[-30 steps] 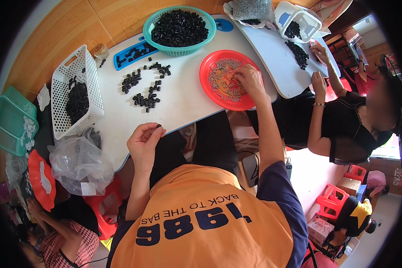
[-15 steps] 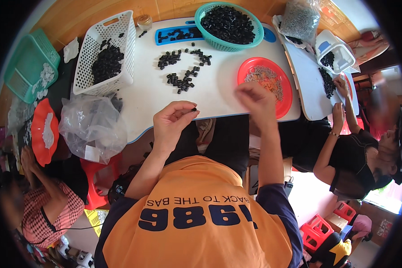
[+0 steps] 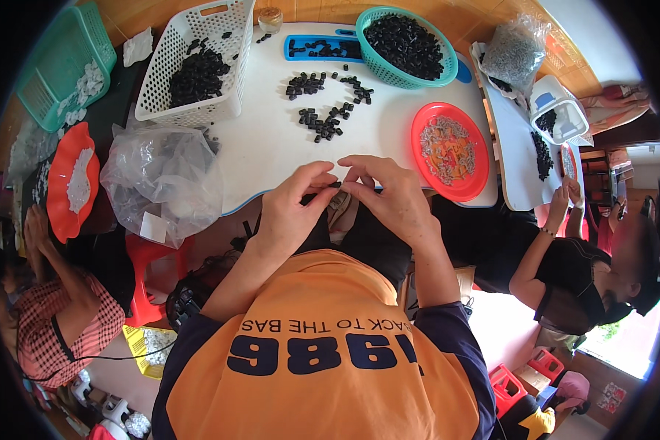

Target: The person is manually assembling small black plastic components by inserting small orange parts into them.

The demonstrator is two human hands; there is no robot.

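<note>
At the table's near edge my left hand (image 3: 295,207) is closed, its thumb and fingers pinching a small black plastic piece (image 3: 335,185). Close against it, my right hand (image 3: 390,196) is also closed, fingertips meeting at the piece's right end; whatever they hold is too small to make out. Beyond my hands, loose black pieces (image 3: 323,125) lie in clusters on the white table (image 3: 264,147). To the right of them is a red plate (image 3: 479,170) with many small silvery metal parts (image 3: 447,143).
A green basket (image 3: 400,77) heaped with black pieces stands at the back, beside a blue tray (image 3: 290,50). At left are a white basket (image 3: 231,103) and a clear plastic bag (image 3: 161,176). People sit at both sides; a co-worker's hands (image 3: 565,202) are at right.
My right hand has come from the red plate leftward to meet my left hand. My left hand still pinches the black piece. The view has shifted slightly.
</note>
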